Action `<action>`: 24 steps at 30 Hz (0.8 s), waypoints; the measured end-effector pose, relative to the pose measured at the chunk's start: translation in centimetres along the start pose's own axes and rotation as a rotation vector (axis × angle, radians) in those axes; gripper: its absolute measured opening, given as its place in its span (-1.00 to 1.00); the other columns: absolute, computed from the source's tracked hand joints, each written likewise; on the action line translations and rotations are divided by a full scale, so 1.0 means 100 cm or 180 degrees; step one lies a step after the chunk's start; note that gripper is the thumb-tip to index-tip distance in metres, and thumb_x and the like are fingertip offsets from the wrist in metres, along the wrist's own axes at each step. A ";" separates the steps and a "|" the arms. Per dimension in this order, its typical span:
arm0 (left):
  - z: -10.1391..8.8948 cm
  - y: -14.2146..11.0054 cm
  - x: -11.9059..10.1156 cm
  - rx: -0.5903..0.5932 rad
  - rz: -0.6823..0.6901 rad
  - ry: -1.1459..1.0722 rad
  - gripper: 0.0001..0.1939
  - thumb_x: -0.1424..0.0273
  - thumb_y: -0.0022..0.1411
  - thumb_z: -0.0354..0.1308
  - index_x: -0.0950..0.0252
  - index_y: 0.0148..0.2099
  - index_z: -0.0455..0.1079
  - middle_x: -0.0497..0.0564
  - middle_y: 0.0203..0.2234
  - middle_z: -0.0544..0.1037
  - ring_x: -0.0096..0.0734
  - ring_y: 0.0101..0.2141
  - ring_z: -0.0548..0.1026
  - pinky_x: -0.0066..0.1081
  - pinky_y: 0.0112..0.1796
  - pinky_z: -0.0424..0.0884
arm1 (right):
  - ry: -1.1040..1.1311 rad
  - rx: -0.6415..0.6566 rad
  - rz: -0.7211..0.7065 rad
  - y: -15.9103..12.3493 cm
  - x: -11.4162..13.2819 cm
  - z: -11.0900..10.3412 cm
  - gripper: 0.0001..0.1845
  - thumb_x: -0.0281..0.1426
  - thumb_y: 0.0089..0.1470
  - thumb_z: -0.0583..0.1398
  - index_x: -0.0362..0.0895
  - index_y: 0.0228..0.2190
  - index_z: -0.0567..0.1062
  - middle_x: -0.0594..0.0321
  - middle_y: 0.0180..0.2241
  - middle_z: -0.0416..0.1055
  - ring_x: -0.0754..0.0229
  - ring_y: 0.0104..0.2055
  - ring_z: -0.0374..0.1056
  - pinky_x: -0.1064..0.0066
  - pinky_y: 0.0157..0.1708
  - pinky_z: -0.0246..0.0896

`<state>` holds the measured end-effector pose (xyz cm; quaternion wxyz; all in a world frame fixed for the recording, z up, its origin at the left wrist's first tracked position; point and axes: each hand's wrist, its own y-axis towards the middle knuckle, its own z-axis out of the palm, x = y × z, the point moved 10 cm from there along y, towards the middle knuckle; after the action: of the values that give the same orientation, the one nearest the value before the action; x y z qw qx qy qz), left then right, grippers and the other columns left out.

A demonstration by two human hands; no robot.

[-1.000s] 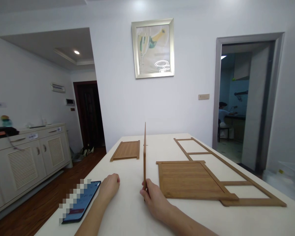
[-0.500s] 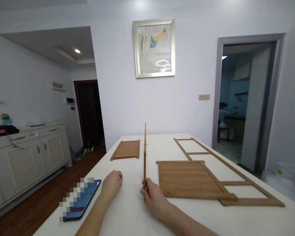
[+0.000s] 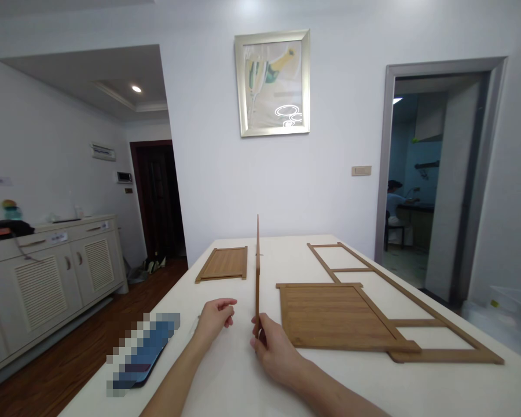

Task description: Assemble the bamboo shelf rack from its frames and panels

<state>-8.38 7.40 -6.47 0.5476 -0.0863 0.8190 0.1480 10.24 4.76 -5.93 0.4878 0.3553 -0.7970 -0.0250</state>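
Note:
My right hand (image 3: 278, 347) is closed on the near end of a thin wooden panel (image 3: 257, 278), which stands upright and shows edge-on. A small thin piece sticks out of its right side halfway up; I cannot make out its kind. Left of the panel and apart from it is my left hand (image 3: 217, 318), its index finger stretched out and the others loosely bent, with nothing visible in it. Flat beyond my left hand lies a small wooden panel (image 3: 223, 263). A larger wooden panel (image 3: 330, 315) lies right of my right hand, its corner over an open wooden frame (image 3: 410, 298).
A phone (image 3: 145, 356), partly pixelated, lies left of my left forearm on the white table (image 3: 226, 382). Something small and pale shows behind my left wrist. A cabinet (image 3: 47, 266) stands at the left. A person (image 3: 395, 208) sits beyond the doorway.
My left hand has moved right toward the upright panel, and its index finger has stretched out. A small pale thing now shows beside its wrist. The right hand still holds the panel.

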 end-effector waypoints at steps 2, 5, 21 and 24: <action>0.000 -0.001 0.000 0.0001 -0.0084 -0.0540 -0.66 0.34 -0.04 0.16 0.40 -0.20 0.52 -0.08 -0.64 0.47 -0.49 -0.61 0.40 -0.46 -0.51 0.30 | 0.0005 0.0024 -0.0021 0.000 0.000 0.000 -0.71 -0.50 0.04 0.12 -0.09 -0.14 0.32 0.20 -0.25 0.41 0.19 -0.27 0.32 0.37 -0.23 0.17; 0.002 -0.005 -0.004 0.0001 -0.0165 -0.1194 -0.70 0.29 -0.09 0.27 0.39 -0.30 0.49 -0.04 -0.56 0.51 -0.53 -0.59 0.41 -0.47 -0.51 0.30 | 0.0034 0.0084 -0.0056 0.000 0.003 0.001 -0.68 -0.51 0.04 0.11 -0.09 -0.12 0.31 0.20 -0.24 0.41 0.19 -0.26 0.32 0.36 -0.22 0.17; -0.013 -0.016 -0.149 -0.0573 0.0770 -0.2232 -0.78 0.29 0.10 0.17 0.28 -0.26 0.27 -0.04 -0.46 0.52 -0.38 -0.41 0.55 -0.23 -0.25 0.49 | 0.0042 0.0093 0.0115 -0.001 -0.001 -0.001 -0.79 -0.51 -0.01 0.13 -0.08 -0.28 0.28 0.24 -0.30 0.39 0.22 -0.32 0.28 0.41 -0.31 0.12; -0.009 -0.003 -0.147 -0.0708 0.0624 -0.2093 -0.83 0.41 0.00 0.11 0.31 -0.28 0.32 -0.12 -0.57 0.41 -0.50 -0.52 0.44 -0.38 -0.38 0.42 | 0.0084 0.0099 0.0113 -0.001 -0.001 -0.002 -0.78 -0.51 -0.01 0.13 -0.08 -0.27 0.29 0.23 -0.30 0.39 0.22 -0.31 0.28 0.41 -0.31 0.12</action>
<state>-3.43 6.54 7.43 0.7523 -0.0142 0.5823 0.3078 10.45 4.75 -5.94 0.4930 0.3489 -0.7970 0.0007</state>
